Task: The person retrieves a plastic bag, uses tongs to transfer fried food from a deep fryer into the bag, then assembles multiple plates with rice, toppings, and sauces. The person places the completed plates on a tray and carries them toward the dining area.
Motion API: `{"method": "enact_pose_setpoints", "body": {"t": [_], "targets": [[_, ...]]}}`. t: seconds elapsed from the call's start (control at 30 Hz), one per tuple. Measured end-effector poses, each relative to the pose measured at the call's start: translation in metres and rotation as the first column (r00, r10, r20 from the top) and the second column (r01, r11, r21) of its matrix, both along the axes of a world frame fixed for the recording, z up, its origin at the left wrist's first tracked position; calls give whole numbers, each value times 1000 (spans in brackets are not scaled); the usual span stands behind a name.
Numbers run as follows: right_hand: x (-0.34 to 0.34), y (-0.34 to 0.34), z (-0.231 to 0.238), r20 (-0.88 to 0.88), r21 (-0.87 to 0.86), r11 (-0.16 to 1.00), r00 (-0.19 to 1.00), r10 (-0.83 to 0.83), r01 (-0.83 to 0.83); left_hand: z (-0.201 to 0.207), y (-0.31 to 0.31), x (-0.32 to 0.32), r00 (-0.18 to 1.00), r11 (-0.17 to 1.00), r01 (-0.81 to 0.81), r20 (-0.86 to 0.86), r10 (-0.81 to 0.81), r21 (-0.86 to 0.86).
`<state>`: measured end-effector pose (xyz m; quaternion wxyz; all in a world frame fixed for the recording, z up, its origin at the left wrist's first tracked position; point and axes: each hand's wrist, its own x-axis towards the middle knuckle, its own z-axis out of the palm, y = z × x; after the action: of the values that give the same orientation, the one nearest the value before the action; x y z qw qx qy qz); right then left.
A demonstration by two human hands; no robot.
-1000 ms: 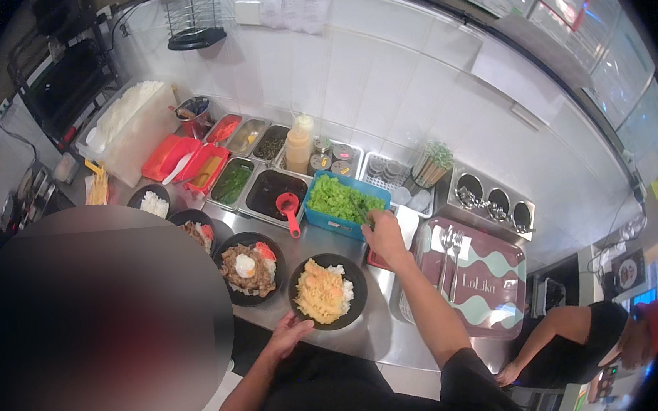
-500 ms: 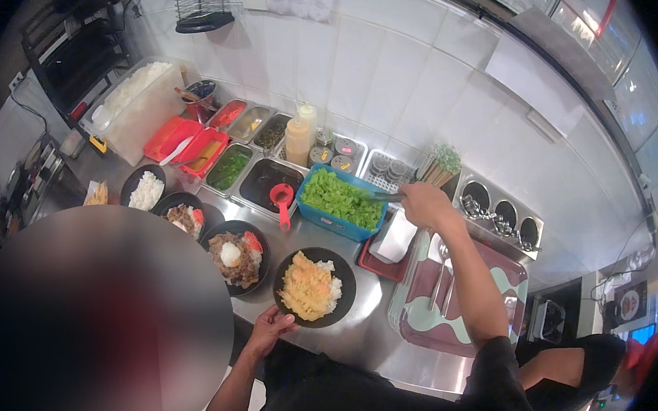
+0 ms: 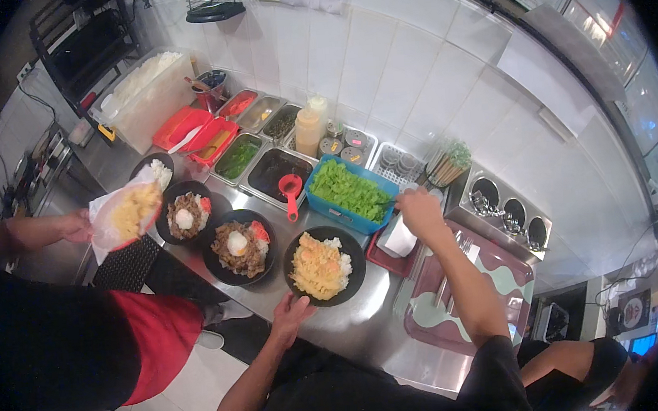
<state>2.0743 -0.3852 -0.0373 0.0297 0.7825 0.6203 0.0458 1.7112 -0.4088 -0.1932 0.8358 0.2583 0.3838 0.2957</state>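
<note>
My left hand (image 3: 293, 316) grips the near-left rim of a black bowl (image 3: 359, 282) on the steel counter. Rice (image 3: 345, 266) and a yellow, egg-like topping (image 3: 317, 268) fill it. To the right, my right hand (image 3: 421, 212) is closed around the end of slim tongs (image 3: 390, 201), whose tips reach into the lettuce (image 3: 349, 188) and are partly hidden. A blue container (image 3: 344, 219) holds that lettuce. Left of my bowl stand two more black bowls, with meat (image 3: 252, 259) and with meat and pink garnish (image 3: 205, 204).
A co-worker's hand (image 3: 77, 225) holds a paper-lined tray (image 3: 103, 237) of yellow food over a rice bowl (image 3: 142, 171). Behind are steel pans (image 3: 254, 182), a red scoop (image 3: 290, 185) and squeeze bottles (image 3: 308, 130). A patterned tray (image 3: 422, 314) with utensils lies right.
The co-worker, blurred out before, now shows at the left with the tray of yellow food. My left hand stays at the bowl; my right hand stays at the lettuce with the tongs.
</note>
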Motion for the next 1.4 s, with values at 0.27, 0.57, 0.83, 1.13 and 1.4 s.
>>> {"method": "enact_pose_setpoints", "body": {"t": [0.27, 0.57, 0.83, 1.13, 1.4], "targets": [[3, -15, 39, -42, 83, 996, 998, -41, 44, 19, 8, -2, 971, 982, 153, -201, -128, 111], [0, -20, 52, -100, 271, 962, 995, 8, 20, -52, 11, -3, 996, 975, 68, -69, -55, 211], [-8, -17, 75, -99, 276, 961, 995, 12, 16, -35, 29, -2, 965, 927, 262, -95, -245, 269], [-7, -21, 84, -97, 319, 948, 995, 35, -2, 37, 71, 0, 431, 395, 902, -449, -783, 177], [-8, -23, 93, -118, 350, 937, 992, 38, 6, 87, 94, 16, 60, 18, 997, -544, -837, 81]]}}
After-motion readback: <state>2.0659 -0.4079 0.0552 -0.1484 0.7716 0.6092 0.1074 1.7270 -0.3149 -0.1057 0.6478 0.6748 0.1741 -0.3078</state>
